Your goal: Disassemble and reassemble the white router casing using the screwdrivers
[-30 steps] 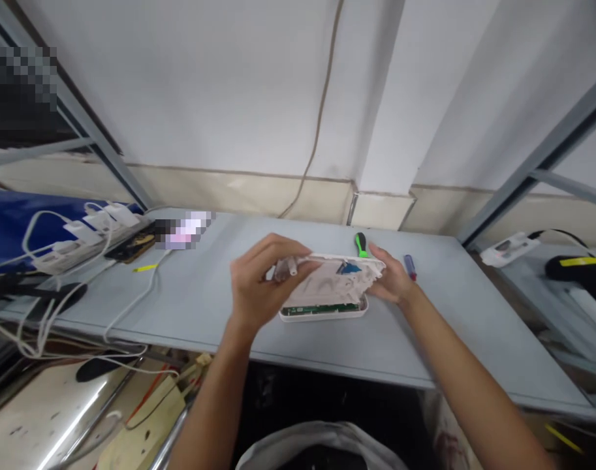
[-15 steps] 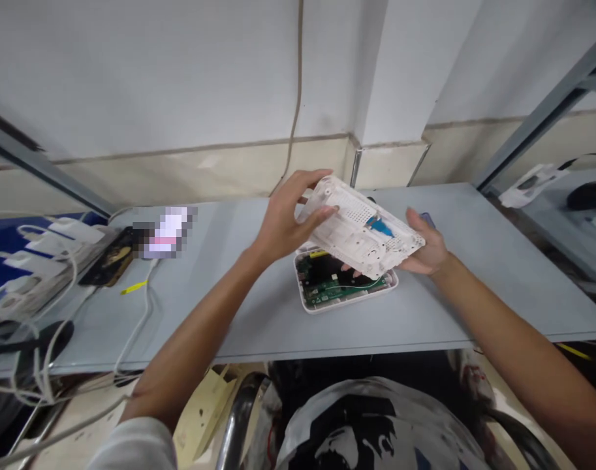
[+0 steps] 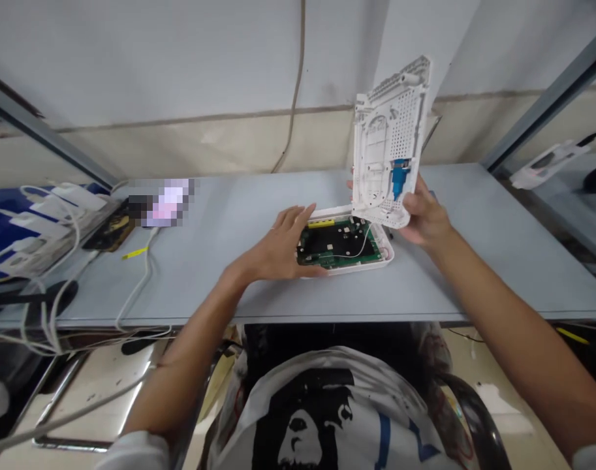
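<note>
My right hand [image 3: 427,212] grips the lower edge of a white plastic cover [image 3: 383,143] and holds it nearly upright, its ribbed inner side facing me. A blue piece [image 3: 399,177] is fixed inside the cover, beside a perforated section. Below it on the table lies a white device housing [image 3: 366,265], open on top, with a green circuit board [image 3: 349,261] and a black sheet inside. A thin white wire [image 3: 363,245] runs from the board up towards the cover. My left hand [image 3: 282,245] spans the housing's left end, thumb at the near rim and fingers at the far rim.
To the left on the grey table [image 3: 219,215] are a lit phone [image 3: 169,202], a dark phone [image 3: 109,228], and white chargers with cables [image 3: 38,248]. A metal frame post [image 3: 547,91] stands at the right, with a white device [image 3: 549,164] beyond it. A wall closes off the back.
My left hand has let go of the cover and moved down onto the housing. My right hand has raised the cover and tipped it from slanted to nearly upright.
</note>
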A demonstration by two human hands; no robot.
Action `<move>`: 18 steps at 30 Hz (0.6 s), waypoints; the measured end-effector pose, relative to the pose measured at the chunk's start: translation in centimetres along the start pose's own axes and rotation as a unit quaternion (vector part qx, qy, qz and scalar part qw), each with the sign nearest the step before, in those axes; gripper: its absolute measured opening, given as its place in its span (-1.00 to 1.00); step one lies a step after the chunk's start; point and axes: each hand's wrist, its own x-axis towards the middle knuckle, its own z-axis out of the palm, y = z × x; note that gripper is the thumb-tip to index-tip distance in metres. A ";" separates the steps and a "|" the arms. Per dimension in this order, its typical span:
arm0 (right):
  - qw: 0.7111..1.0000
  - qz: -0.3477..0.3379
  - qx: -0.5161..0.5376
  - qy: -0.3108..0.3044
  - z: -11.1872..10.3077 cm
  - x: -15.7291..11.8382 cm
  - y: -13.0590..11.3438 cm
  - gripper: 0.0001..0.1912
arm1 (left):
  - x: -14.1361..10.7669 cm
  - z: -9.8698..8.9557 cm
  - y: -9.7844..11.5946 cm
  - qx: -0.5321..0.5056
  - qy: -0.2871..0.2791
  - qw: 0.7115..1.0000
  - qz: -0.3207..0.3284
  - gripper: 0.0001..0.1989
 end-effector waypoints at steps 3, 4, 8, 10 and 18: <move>1.000 -0.019 -0.003 0.020 -0.1 0.1 0.4 0.03 | -1.2 0.2 1.3 0.016 0.029 0.999 -0.027 0.13; 1.000 -0.024 -0.002 0.017 0.0 0.1 0.6 0.02 | -1.6 0.5 2.0 0.016 0.042 0.998 -0.033 0.08; 0.999 -0.037 0.011 0.001 0.3 0.5 1.6 0.04 | -2.5 2.6 6.0 0.030 0.176 0.981 -0.070 -0.20; 0.999 -0.043 -0.009 0.011 0.5 0.8 1.9 0.11 | -2.2 3.6 8.6 0.025 0.254 0.963 -0.086 -0.38; 0.980 -0.102 -0.166 -0.041 1.0 0.9 0.2 -0.03 | -0.6 5.4 17.8 0.020 0.367 0.929 -0.050 -0.64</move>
